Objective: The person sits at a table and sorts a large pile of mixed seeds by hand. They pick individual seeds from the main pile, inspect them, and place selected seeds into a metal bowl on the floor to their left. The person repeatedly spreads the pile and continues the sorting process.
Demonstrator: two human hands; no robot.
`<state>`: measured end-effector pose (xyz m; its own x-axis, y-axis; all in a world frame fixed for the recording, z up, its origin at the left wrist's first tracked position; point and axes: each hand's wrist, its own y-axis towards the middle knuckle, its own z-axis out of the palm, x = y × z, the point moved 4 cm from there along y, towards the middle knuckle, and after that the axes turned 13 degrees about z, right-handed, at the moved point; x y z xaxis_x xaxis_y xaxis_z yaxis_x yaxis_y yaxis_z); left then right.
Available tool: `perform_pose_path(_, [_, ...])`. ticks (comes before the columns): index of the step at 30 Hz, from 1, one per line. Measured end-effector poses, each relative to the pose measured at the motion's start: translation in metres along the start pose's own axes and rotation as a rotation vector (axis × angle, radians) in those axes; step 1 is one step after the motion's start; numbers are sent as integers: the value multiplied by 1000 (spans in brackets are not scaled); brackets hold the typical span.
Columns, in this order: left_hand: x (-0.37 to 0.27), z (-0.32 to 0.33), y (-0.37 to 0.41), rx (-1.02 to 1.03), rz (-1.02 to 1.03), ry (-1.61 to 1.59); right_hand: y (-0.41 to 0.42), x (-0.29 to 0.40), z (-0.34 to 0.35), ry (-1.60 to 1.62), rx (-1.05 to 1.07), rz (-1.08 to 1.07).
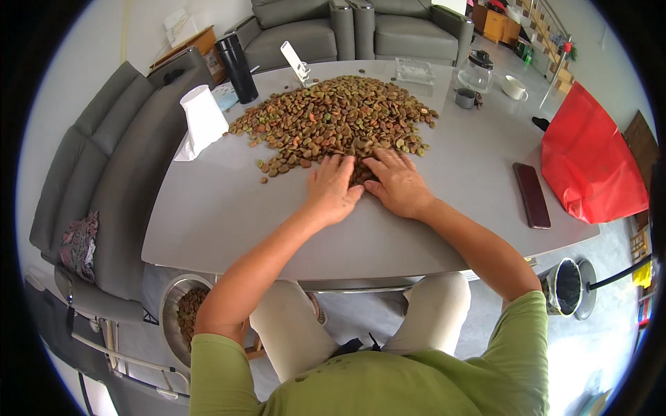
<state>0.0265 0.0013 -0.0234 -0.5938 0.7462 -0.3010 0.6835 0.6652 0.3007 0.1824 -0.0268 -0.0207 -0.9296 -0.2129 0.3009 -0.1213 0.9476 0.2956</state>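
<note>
A wide heap of dried broad beans (pixel 338 114), brown with some green and reddish ones, lies on the grey table (pixel 234 229). My left hand (pixel 334 190) rests at the heap's near edge, palm down, fingers spread and pointing away from me. Close beside it on the right, my right hand (pixel 398 182) touches the beans too, its fingers spread. Between the two hands is a small bunch of darker beans, partly hidden by the fingers. A few loose beans lie off the heap's left side, in front of my left hand.
Around the heap stand a white paper cup-like object (pixel 200 122), black flask (pixel 238 67), white phone stand (pixel 295 62), glass ashtray (pixel 414 71), glass pot (pixel 476 73) and white cup (pixel 514 87). At right are a phone (pixel 532 196) and red bag (pixel 588 161). A metal bowl (pixel 169 307) sits lower left.
</note>
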Motion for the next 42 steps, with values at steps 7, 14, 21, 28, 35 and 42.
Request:
perform_pose_path(7, [-42,-8,-33,165,240,159,-25,-10,-27,44,125,-325])
perform_pose_path(14, [-36,-15,-55,223,120,192,-41,10,-23,109,226,-400])
perform_pose_path(21, [-1,-22,-35,170,-20,243,-17,-3,-30,-80,93,-221])
perform_pose_path(28, [-66,2,-31,262,194,209,-52,-30,-42,-155,206,-87])
perform_pose_path(35, [-36,0,-8,253,36,259,-50,-58,-46,-194,172,87])
perform_pose_path(42, [-41,-10,-33,260,35,239,-50,-5,-31,-67,241,-205])
